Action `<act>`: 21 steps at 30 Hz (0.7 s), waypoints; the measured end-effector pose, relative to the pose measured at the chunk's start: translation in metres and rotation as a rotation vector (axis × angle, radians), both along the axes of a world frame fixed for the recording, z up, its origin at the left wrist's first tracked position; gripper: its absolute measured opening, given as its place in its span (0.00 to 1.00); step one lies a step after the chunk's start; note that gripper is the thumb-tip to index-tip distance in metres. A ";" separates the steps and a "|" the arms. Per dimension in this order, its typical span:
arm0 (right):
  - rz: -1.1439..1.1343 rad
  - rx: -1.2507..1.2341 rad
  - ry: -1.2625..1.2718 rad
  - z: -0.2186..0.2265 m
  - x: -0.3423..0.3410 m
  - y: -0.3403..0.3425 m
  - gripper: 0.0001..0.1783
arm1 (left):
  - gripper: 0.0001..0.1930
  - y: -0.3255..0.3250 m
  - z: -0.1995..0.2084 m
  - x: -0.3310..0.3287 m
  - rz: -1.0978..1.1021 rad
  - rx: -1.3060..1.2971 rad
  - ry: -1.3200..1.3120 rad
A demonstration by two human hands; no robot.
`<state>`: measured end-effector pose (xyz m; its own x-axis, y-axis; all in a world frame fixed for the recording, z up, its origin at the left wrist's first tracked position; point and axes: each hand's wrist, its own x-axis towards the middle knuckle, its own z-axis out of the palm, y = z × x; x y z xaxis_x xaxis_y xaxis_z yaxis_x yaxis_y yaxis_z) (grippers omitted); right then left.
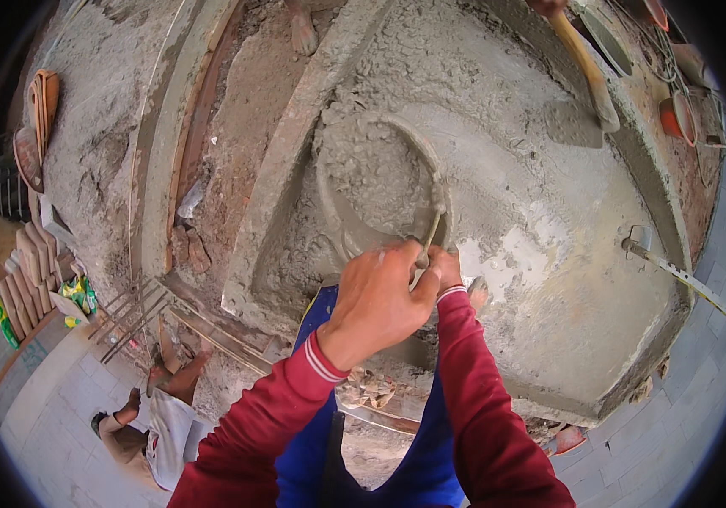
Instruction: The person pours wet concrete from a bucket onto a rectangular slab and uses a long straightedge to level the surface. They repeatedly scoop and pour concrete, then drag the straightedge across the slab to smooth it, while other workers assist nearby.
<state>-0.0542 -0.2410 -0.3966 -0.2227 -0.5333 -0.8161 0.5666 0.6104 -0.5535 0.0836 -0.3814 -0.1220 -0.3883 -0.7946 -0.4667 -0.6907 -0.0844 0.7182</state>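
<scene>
Both my hands meet in front of me, over the near edge of a round, mortar-smeared pan (435,161) that holds lumpy wet mortar. My left hand (377,296) is closed, its fingertips pinching a small trowel-like tool (434,227) with a thin yellowish shaft. Close against it, my right hand (447,266) is also closed at the same tool, its grip partly hidden by the left hand. The tool stands tilted at the pan's right inner edge, and its lower end is hard to make out. Around the pan spreads wet grey mortar (579,229) inside a low raised border.
A shovel (587,68) with a wooden handle lies upper right. A tool with a pale handle (676,275) crosses the right border. Orange buckets (678,117) stand beyond. Stacked bags (33,258), steel bars (132,323) and another person (168,436) are at left.
</scene>
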 end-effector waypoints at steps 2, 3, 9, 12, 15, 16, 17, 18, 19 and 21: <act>-0.076 0.088 -0.133 0.029 0.008 0.029 0.23 | 0.14 0.014 0.043 0.026 0.062 0.114 0.014; -0.045 0.071 -0.112 0.055 0.013 0.030 0.24 | 0.13 0.021 0.061 0.042 0.108 0.107 0.028; 0.522 -0.021 -0.206 0.189 0.039 0.054 0.31 | 0.15 0.092 0.167 0.168 0.362 0.178 0.062; 0.793 0.033 -0.376 0.265 0.060 0.011 0.38 | 0.16 0.139 0.217 0.237 0.577 0.218 0.029; 0.952 0.207 -0.183 0.266 0.053 0.002 0.39 | 0.17 0.185 0.250 0.298 0.689 0.268 -0.017; 0.990 0.260 -0.060 0.254 0.044 -0.001 0.39 | 0.17 0.197 0.255 0.315 0.735 0.253 -0.053; 1.059 0.291 0.027 0.246 0.034 -0.005 0.38 | 0.18 0.207 0.255 0.330 0.771 0.240 -0.084; 1.121 0.325 0.119 0.240 0.024 -0.006 0.38 | 0.18 0.217 0.251 0.345 0.802 0.233 -0.113; 1.155 0.335 0.184 0.238 0.017 -0.009 0.37 | 0.19 0.224 0.244 0.361 0.813 0.177 -0.160; 1.180 0.373 0.225 0.245 0.014 -0.022 0.35 | 0.19 0.241 0.217 0.397 0.798 0.250 -0.259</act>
